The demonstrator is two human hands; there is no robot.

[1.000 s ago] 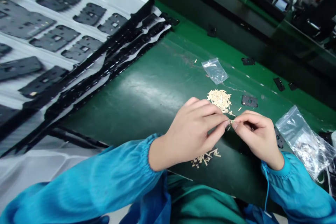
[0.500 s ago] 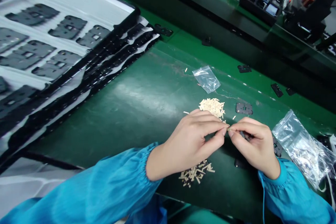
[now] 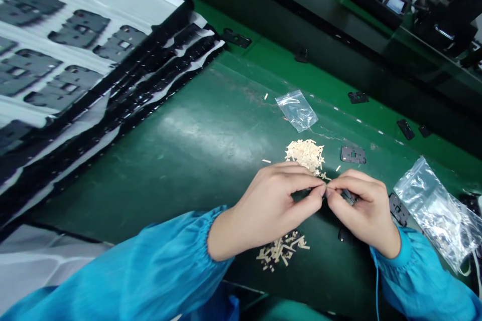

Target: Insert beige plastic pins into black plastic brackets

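Note:
My left hand (image 3: 276,205) and my right hand (image 3: 361,205) meet tip to tip above the green mat, thumb and forefinger pinched on each. A tiny tan strip (image 3: 326,185) shows between the fingertips, mostly hidden by them. Just beyond lies a heap of small cream strips (image 3: 306,153). A second heap of tan strips and little bits (image 3: 280,251) is on the near side of my left wrist. Flat black plastic plates lie around my right hand, one plate (image 3: 353,154) behind it and another plate (image 3: 399,209) to its right; others are partly covered by the hand.
Stacked trays (image 3: 124,80) with white liners hold rows of black plates at left. A small clear zip bag (image 3: 297,110) lies behind the cream heap. A larger clear bag (image 3: 437,210) is at right. Several black parts (image 3: 405,129) lie along the far strip.
The view has shifted slightly, so the trays sit further left. My fingertips have drawn closer together, covering more of the small strip.

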